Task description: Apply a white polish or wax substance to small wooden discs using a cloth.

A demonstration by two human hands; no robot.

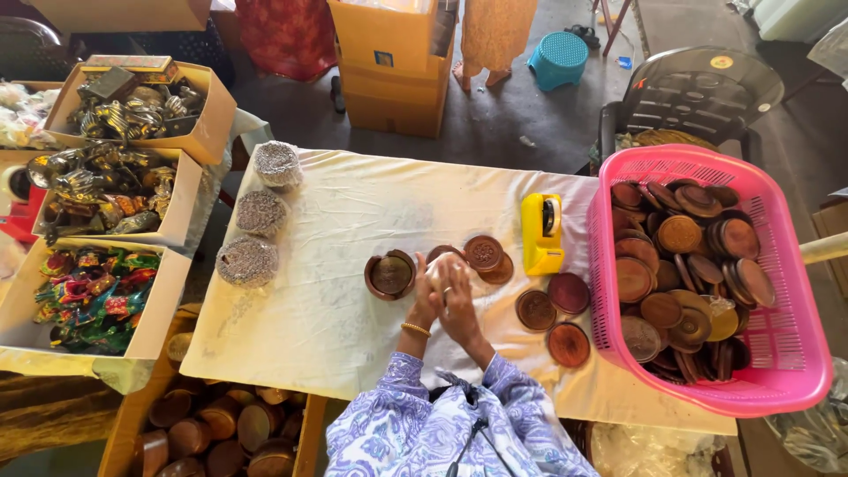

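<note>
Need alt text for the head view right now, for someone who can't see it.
Both hands, left hand and right hand, cup a small pale object over a white-covered table. Round brown lids lie beside a yellow tape dispenser and a pink basket of lids.

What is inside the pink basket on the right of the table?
The pink basket holds a heap of round brown wooden lids, some flat, some on edge. Lower layers and the basket floor under the heap are covered, so they cannot be seen.
</note>
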